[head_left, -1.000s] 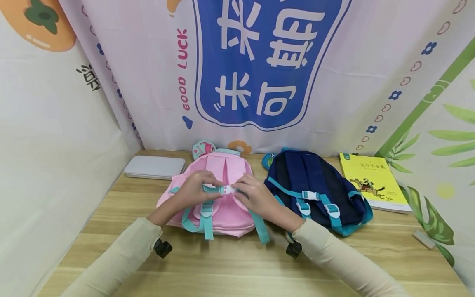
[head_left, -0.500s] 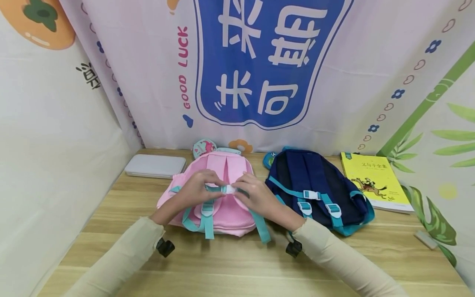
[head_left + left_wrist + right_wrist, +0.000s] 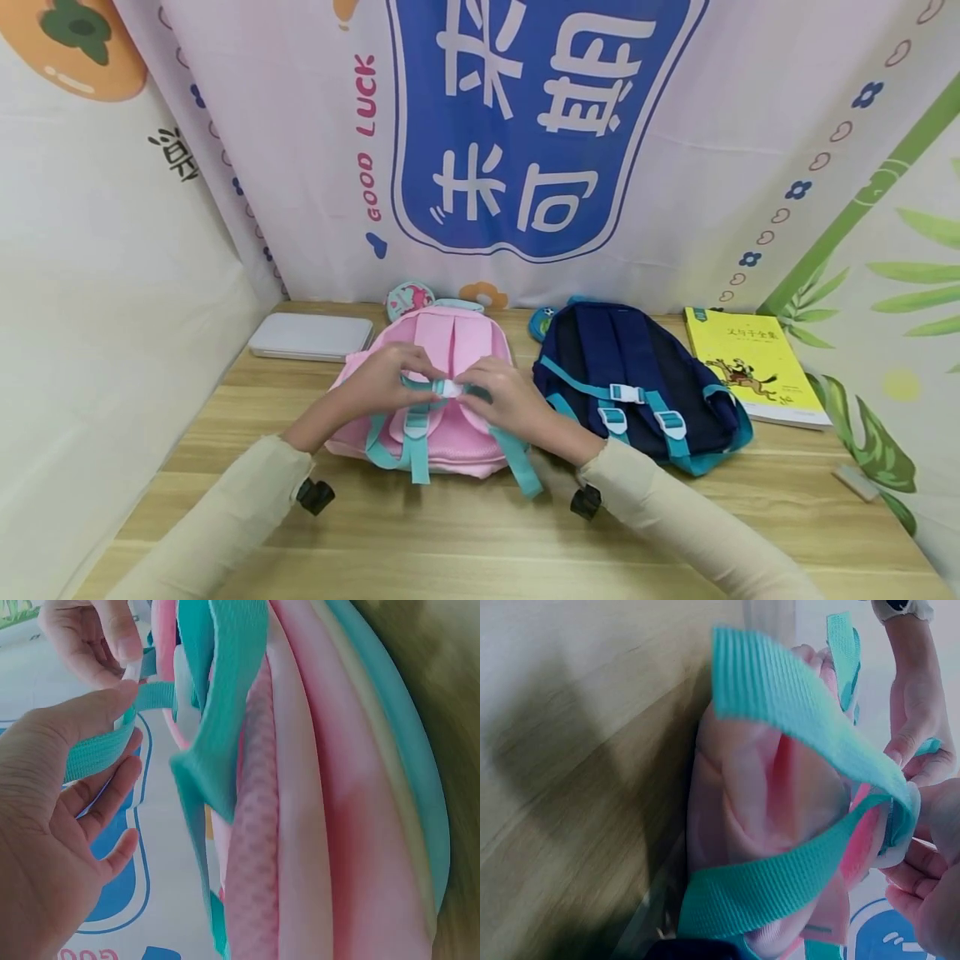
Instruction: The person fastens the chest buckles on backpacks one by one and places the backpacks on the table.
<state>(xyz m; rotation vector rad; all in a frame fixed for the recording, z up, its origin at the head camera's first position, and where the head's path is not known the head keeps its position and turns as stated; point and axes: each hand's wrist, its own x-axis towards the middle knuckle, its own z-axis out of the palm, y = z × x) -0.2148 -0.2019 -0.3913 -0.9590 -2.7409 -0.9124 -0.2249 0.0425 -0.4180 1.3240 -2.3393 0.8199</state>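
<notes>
A pink backpack (image 3: 423, 446) with teal straps lies on the table, its shoulder-strap side facing up. Over it, both hands meet at the white buckle (image 3: 451, 388) of its chest strap. My left hand (image 3: 384, 379) pinches the buckle's left end and teal webbing (image 3: 97, 755) between thumb and index finger, the other fingers spread in the left wrist view. From the other side my right hand (image 3: 506, 394) pinches the right end with thumb and fingertips. The buckle is partly covered by fingertips. In the right wrist view, the teal strap (image 3: 772, 900) loops across the pink bag.
To the right lies a navy backpack (image 3: 641, 358) with teal straps and white buckles. A yellow book (image 3: 742, 350) rests beyond it, and a small grey block (image 3: 856, 482) near the right edge. At back left sits a pale flat case (image 3: 311, 337). A printed curtain (image 3: 300, 167) hangs behind.
Both hands and the buckle have shifted slightly left and down over the pink backpack. The grip on the buckle stays. The other things have not moved.
</notes>
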